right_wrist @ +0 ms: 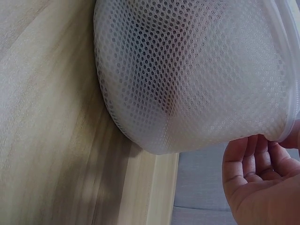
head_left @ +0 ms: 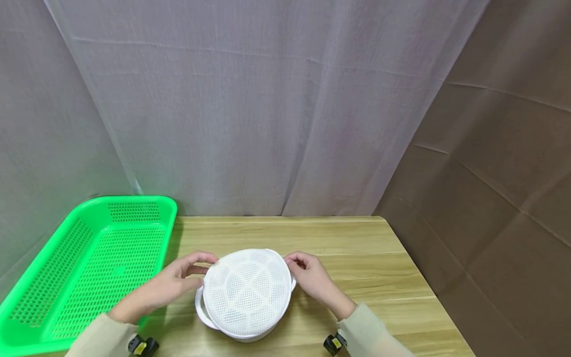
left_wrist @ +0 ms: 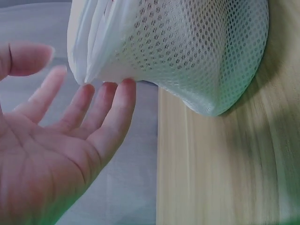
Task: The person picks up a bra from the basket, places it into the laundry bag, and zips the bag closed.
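Note:
A round white mesh laundry bag (head_left: 247,292) stands on the table in front of me, its mesh lid facing up and a white loop (head_left: 201,310) at its left side. My left hand (head_left: 171,280) is at the bag's left edge, fingers spread and lightly bent. In the left wrist view, fingertips (left_wrist: 125,86) touch the white rim from below while the thumb stays apart from it. My right hand (head_left: 312,277) pinches the rim at the right side. The right wrist view shows its curled fingers (right_wrist: 234,161) by the zipper edge (right_wrist: 291,70); a darker patch shows through the mesh.
A large green plastic basket (head_left: 118,225) with a perforated floor stands on the left. Grey cloth (head_left: 250,124) hangs behind the wooden table (head_left: 370,258), and a brown panel (head_left: 499,188) rises along the right. A small black device is strapped at each wrist.

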A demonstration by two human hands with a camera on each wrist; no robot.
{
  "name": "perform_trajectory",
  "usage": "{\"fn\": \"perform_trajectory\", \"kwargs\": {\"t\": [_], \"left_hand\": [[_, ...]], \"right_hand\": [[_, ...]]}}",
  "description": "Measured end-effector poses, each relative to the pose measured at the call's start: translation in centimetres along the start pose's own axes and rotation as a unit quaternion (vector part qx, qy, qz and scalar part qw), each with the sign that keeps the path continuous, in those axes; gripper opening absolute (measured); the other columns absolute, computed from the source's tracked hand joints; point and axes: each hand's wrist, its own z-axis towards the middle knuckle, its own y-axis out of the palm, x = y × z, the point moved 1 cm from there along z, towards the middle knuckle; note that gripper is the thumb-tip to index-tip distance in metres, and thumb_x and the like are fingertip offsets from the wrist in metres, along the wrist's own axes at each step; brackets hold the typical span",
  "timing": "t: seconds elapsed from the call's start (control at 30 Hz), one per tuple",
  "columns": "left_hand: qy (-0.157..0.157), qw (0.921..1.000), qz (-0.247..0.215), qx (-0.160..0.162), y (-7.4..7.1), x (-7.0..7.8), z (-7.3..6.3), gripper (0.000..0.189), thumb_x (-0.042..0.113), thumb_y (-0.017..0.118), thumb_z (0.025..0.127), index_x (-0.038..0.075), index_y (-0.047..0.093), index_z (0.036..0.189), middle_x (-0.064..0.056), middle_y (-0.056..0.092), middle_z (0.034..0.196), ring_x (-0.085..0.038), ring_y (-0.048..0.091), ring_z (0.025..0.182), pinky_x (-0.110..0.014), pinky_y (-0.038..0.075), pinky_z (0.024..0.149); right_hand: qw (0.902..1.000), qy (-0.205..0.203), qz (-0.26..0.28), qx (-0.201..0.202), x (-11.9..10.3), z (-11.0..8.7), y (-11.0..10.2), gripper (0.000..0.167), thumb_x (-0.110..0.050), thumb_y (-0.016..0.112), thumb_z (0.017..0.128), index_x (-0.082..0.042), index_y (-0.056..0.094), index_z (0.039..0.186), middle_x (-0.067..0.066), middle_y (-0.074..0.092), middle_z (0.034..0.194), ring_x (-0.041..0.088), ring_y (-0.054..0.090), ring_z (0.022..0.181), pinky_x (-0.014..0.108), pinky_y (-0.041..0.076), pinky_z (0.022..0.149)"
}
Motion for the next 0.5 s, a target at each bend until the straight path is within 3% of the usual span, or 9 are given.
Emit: {"fn": "perform_trajectory", "kwargs": {"t": [0.07,0.23,0.37,0.5], "left_hand": [[-0.007,0.9998,0.009,0.017,0.2,0.1,0.3,0.043,0.011,0.061,0.094,0.008,0.048,0.134,-0.014,0.05,0.135,-0.035,0.053,0.117,-0.032,0.049,0.089],[-0.027,0.994,0.083,0.066,1.0,-0.2,1.5,0.048,0.026,0.068,0.091,0.006,0.051,0.131,-0.011,0.058,0.119,-0.025,0.057,0.102,-0.035,0.049,0.085],[-0.038,0.9901,0.111,0.076,1.6,-0.2,2.3,0.041,0.03,0.067,0.092,0.006,0.057,0.123,-0.006,0.062,0.105,-0.021,0.058,0.093,-0.033,0.05,0.078],[-0.038,0.9908,0.109,0.071,2.0,-0.2,2.7,0.035,0.028,0.066,0.093,0.005,0.06,0.118,-0.005,0.063,0.096,-0.021,0.059,0.088,-0.03,0.051,0.071]], "right_hand": [[1.0,0.001,0.003,0.0,0.0,0.0,0.0,0.014,-0.019,0.058,0.098,-0.013,0.07,0.096,-0.001,0.065,0.087,0.017,0.058,0.082,0.029,0.049,0.072],[1.0,0.002,0.005,0.002,0.1,0.0,0.1,0.014,-0.019,0.057,0.098,-0.012,0.07,0.097,-0.001,0.065,0.087,0.017,0.059,0.082,0.028,0.049,0.072],[1.0,0.005,0.003,0.004,0.3,0.1,0.2,0.015,-0.018,0.057,0.098,-0.012,0.071,0.097,-0.001,0.066,0.088,0.017,0.059,0.082,0.029,0.049,0.073],[0.9999,0.009,0.007,0.006,0.3,0.1,0.3,0.014,-0.018,0.057,0.098,-0.013,0.071,0.097,-0.001,0.066,0.088,0.017,0.059,0.083,0.03,0.049,0.074]]}}
